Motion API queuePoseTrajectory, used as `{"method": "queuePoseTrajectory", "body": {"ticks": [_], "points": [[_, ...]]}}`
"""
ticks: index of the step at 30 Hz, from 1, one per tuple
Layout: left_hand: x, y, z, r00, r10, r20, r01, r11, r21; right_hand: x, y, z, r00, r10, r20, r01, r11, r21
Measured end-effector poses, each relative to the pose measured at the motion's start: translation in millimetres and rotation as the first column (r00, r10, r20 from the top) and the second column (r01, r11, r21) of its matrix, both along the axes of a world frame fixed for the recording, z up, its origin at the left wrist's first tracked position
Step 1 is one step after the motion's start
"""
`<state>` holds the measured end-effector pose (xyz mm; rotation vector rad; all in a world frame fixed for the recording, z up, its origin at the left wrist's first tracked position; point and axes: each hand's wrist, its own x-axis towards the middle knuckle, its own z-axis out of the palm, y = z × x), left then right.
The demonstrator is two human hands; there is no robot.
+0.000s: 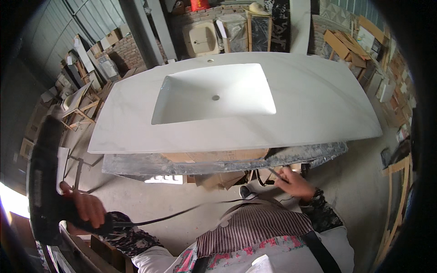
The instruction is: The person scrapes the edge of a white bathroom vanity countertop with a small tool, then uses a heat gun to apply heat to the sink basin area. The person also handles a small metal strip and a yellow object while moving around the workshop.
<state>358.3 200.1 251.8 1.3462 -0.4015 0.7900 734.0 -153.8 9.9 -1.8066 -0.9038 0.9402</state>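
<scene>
My left hand is wrapped round the handle of a black gun-shaped power tool, held up at the left. A black cord runs from its handle across my front towards the right. My right hand is closed on a thin dark stick-like tool, just below the front edge of the bench; its exact kind is too small to tell. Before me lies a white marbled vanity top with a rectangular sink basin. Neither hand touches it.
The top rests over a cardboard box on a dark, worn bench. Cardboard pieces and a white tray are underneath. A wooden frame leans at the right. Another basin stands by the back wall.
</scene>
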Motion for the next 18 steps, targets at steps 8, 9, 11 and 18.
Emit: {"method": "queuePoseTrajectory", "body": {"ticks": [8,9,11,18], "points": [[35.4,7.2,18.0,0.912,0.407,0.055,-0.409,0.912,0.036,84.9,75.2,77.2,0.994,0.081,-0.075,-0.073,0.992,0.104],[45.2,10.3,19.9,0.901,0.433,0.033,-0.434,0.901,0.020,93.7,90.1,80.6,0.995,0.069,-0.072,-0.061,0.991,0.115],[64.3,15.5,23.9,0.879,0.477,0.013,-0.477,0.879,-0.004,111.2,120.2,83.9,0.996,0.077,-0.036,-0.068,0.974,0.215],[102.7,37.6,40.5,0.891,0.447,-0.080,-0.440,0.893,0.090,139.4,227.5,86.7,0.960,0.276,-0.056,-0.255,0.937,0.239]]}}
